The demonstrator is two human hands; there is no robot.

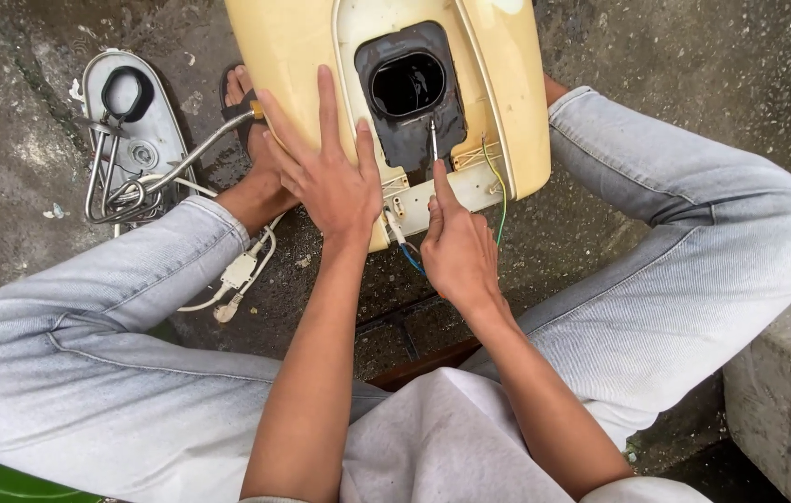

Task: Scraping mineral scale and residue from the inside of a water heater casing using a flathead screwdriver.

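Cream panel (302,42) on wet concrete betw. knees, L hand (325,177) flat on panel, fingers spread, holding nothing, R hand (456,247) at panel's near edge gripping thin screwdriver (433,140), tip below black oval opening (409,84), wires (498,191) alongside.

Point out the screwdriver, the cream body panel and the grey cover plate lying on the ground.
screwdriver (433,142): head view, on its thin metal shaft.
cream body panel (288,42): head view, on its left flank.
grey cover plate (161,130): head view, on its flat right side.
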